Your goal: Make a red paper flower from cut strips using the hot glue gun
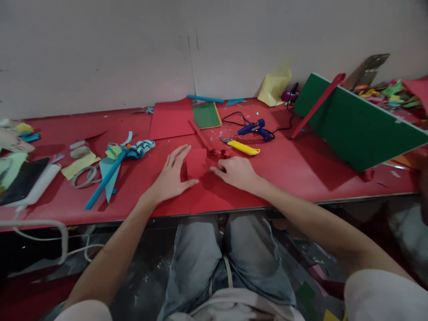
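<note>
A sheet of red paper [196,164] lies in front of me, over a larger red sheet [214,198] near the table's front edge; red on red blurs their outlines. My left hand [172,176] rests at the left side of the paper, fingers stretched out and thumb spread over it. On the right, my right hand [238,173] is closed, its fingers curled and its thumb pointing left by the paper. Whatever it may hold is hidden. Just beyond that hand are curled red paper pieces [219,154] with a rolled red paper stick [199,133].
A yellow utility knife [244,147] and a blue glue gun [254,128] lie beyond my right hand. A green board [354,120] leans at right. Blue paper pieces [107,180], a tape roll [83,177] and a white power bank [38,185] are at left.
</note>
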Tool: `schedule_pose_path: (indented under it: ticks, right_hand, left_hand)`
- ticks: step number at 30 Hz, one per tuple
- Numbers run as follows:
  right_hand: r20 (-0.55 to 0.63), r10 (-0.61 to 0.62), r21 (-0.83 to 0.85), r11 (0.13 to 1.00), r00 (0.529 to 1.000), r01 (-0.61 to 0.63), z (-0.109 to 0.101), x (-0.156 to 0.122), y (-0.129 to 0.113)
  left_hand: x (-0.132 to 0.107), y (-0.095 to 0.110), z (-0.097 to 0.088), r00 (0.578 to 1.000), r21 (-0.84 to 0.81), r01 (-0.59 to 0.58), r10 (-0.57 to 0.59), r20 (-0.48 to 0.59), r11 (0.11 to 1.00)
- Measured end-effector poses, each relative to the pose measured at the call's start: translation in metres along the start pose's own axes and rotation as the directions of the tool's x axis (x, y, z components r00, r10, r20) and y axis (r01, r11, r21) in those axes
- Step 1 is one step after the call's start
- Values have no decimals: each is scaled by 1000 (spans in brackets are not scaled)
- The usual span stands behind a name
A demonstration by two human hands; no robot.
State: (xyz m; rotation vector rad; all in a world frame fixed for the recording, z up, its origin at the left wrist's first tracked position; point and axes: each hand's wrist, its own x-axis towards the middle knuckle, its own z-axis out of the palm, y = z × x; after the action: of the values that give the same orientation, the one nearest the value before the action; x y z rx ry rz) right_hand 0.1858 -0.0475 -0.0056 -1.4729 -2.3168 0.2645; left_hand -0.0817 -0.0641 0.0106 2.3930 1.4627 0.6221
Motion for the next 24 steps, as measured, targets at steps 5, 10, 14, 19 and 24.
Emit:
schedule_pose_path:
  ticks: [5,10,14,19,24]
  right_hand:
    - [-260,-4,-233,971,966,-59,-14,-13,60]
    - [-223,124,-230,957,967,-176,-7,-25,79]
    - [-243,103,-271,948,964,-170,-1,-28,72]
    - [-331,204,-66,969,921,-238,-5,-30,79]
    - [-531,264,314,944,805,-102,-20,-41,77]
  left_hand:
    - [-28,0,-2,937,144,-114,59,345,983]
    - [-28,-1,6,965,211,-71,13,262,975]
    - [-28,-1,10,968,243,-100,37,249,965]
    - [-31,2,10,978,250,-50,-3,207,967]
    - [-31,2,9,979,194,-14,-26,204,981]
